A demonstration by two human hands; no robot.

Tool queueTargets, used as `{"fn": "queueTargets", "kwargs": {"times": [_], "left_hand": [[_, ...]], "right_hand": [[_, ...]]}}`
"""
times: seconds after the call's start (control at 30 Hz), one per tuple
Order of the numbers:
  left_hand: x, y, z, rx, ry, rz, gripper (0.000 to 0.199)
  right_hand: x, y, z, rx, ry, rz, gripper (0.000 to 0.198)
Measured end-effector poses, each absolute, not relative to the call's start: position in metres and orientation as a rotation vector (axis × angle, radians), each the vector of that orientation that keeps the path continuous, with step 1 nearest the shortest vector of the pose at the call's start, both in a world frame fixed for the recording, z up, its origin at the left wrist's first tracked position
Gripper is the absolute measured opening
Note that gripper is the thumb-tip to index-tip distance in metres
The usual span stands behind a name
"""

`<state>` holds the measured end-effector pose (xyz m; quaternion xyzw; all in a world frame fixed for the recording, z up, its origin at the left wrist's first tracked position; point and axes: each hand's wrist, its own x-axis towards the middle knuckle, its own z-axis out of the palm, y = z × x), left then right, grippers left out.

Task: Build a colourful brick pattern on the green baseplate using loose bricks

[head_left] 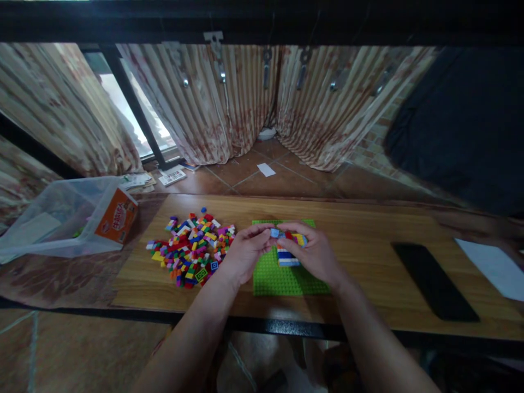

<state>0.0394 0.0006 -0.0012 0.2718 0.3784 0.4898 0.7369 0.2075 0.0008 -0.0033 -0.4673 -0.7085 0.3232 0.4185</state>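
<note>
Pinched between thumb and fingers of the left hand [249, 250], a light-blue brick [274, 232] sits at eleven o'clock of a striped brick stack [289, 258]. Over that stack curls the right hand [317, 250]; whether it grips, I cannot tell. Both hands are above a green baseplate [286, 284]. From the stack, a loose brick pile [190, 248] lies at nine o'clock, with a clear plastic bin [77, 210] farther out. Toward three o'clock come a black slab [434, 281] and, beyond it, a white sheet [491, 267].
</note>
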Motion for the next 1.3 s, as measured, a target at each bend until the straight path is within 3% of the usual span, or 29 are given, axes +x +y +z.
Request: {"fn": "queueTargets", "kwargs": {"times": [0.3, 0.53, 0.7, 1.3], "left_hand": [[0.05, 0.002, -0.007, 0.546, 0.821, 1.014, 0.02], [0.04, 0.012, -0.009, 0.772, 1.139, 1.06, 0.014], [0.04, 0.015, -0.022, 0.999, 1.298, 1.013, 0.018], [0.054, 0.014, -0.038, 1.254, 1.197, 0.965, 0.017]], "right_hand": [[0.217, 0.008, -0.007, -1.225, -1.814, 0.698, 0.019], [0.258, 0.021, -0.023, -1.382, -1.86, 0.561, 0.015], [0.258, 0.022, -0.03, -1.479, -1.955, 0.601, 0.014], [0.253, 0.03, -0.035, -1.479, -2.036, 0.709, 0.018]]}}
